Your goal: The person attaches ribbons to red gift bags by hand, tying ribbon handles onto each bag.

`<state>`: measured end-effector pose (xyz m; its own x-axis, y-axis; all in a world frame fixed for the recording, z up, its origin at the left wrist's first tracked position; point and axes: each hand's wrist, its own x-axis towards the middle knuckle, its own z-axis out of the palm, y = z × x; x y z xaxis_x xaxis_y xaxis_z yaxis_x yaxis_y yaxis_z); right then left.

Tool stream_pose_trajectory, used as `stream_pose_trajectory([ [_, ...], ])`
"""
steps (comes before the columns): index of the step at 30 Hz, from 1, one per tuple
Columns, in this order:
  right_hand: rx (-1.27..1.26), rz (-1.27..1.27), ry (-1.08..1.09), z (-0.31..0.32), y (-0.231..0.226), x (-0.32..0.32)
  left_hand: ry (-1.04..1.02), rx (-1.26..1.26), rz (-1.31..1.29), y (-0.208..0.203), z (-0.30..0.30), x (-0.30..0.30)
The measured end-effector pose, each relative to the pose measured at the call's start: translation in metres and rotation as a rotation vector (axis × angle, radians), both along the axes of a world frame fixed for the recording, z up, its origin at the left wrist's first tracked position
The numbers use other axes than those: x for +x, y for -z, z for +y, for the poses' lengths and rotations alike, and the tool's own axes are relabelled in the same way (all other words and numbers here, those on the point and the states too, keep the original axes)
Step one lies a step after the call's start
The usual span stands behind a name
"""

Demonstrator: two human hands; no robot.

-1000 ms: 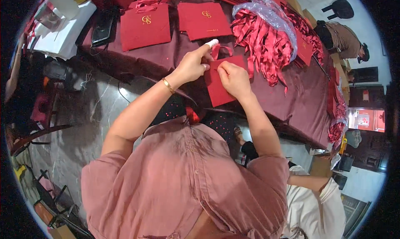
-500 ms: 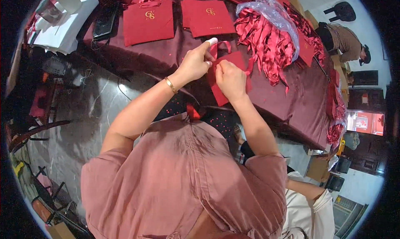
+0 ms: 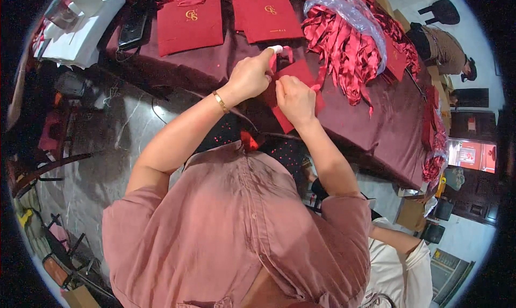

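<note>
A red paper bag [image 3: 296, 70] is between my two hands, over the near edge of the cloth-covered table, with a pinkish-red ribbon [image 3: 288, 52] looping out past it. My left hand [image 3: 249, 78] is closed at the bag's left side; white tape wraps its outstretched index fingertip, against which the ribbon passes. With curled fingers, my right hand [image 3: 296, 99] pinches at the front of the bag and covers part of it. Exactly what lies between the right fingertips is hidden.
Flat red bags with gold print [image 3: 191, 26] lie farther back on the dark red tablecloth [image 3: 371, 128]. A heap of red ribbons [image 3: 344, 50] spills from a clear plastic bag to the right. White papers [image 3: 80, 39] and a black phone [image 3: 133, 30] are far left. A person in white [image 3: 398, 265] sits close by.
Both hands stay at the bag with small finger movements. My right hand has shifted slightly left and up, and the bag has tilted a little. The ribbon loop has moved slightly.
</note>
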<state>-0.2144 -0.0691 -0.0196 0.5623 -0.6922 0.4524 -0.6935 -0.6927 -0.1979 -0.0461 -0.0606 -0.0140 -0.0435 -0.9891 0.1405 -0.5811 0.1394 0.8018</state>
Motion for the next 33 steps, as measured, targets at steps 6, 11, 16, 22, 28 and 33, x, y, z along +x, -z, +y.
stream_pose_trajectory([
  [6, -0.078, 0.03, -0.043, 0.0, -0.001, -0.002, -0.008, -0.067, -0.026, -0.008, 0.005, -0.009],
  [11, 0.027, -0.049, 0.077, 0.002, -0.002, 0.005, -0.027, -0.3, -0.156, -0.006, 0.008, -0.008],
  [16, 0.065, -0.106, 0.042, 0.002, -0.003, 0.004, 0.037, -0.115, -0.081, -0.006, 0.0, -0.003],
  [22, 0.002, -0.007, -0.051, 0.0, -0.015, -0.002, 0.096, 0.234, 0.339, -0.004, -0.008, 0.004],
  [28, 0.14, 0.022, 0.117, 0.009, -0.028, 0.009, 0.036, 0.095, 0.303, -0.007, -0.001, -0.005],
  [33, 0.263, -0.004, 0.085, -0.004, -0.023, 0.004, 0.031, 0.167, 0.372, -0.009, 0.0, -0.003],
])
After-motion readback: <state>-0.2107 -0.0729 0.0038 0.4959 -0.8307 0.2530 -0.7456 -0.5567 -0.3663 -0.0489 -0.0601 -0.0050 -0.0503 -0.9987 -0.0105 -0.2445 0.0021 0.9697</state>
